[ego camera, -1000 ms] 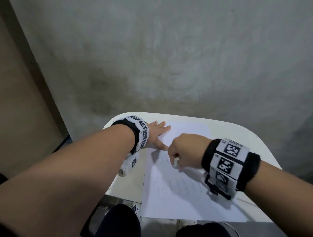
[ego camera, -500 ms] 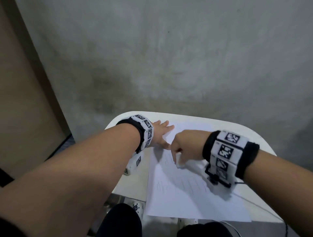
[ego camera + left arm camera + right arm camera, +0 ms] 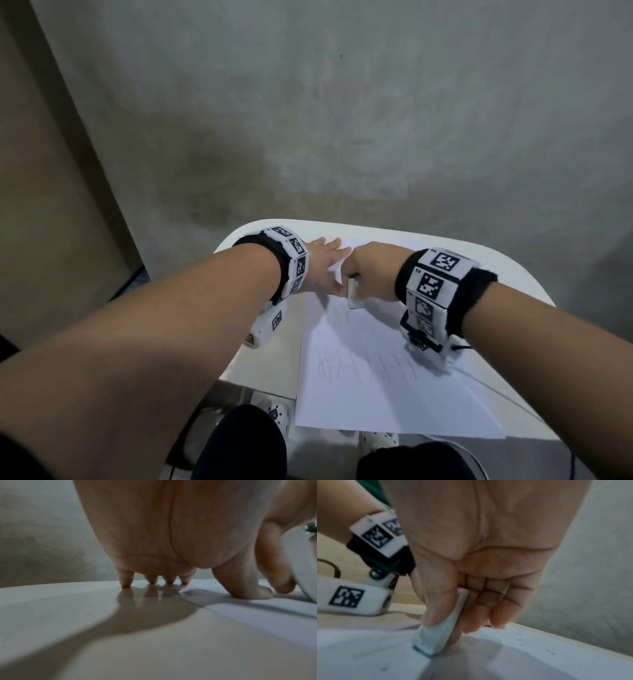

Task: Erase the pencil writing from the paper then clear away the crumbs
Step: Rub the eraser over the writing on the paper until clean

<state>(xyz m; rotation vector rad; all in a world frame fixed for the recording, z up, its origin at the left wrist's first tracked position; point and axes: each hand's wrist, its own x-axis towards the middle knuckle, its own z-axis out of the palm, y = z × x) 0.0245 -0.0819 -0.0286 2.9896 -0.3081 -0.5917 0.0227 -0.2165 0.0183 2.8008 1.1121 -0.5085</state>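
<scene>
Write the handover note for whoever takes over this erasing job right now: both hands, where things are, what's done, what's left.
Left hand: open, fingertips and thumb pressed down at the far left corner of the paper, pinning it to the white table.
Right hand: pinches the white eraser between thumb and fingers, its end on the sheet near the far edge.
Done: erasing is under way at the top; dark crumbs lie scattered there.
Left: faint pencil lines across the middle of the sheet need erasing, then sweep the crumbs off.
</scene>
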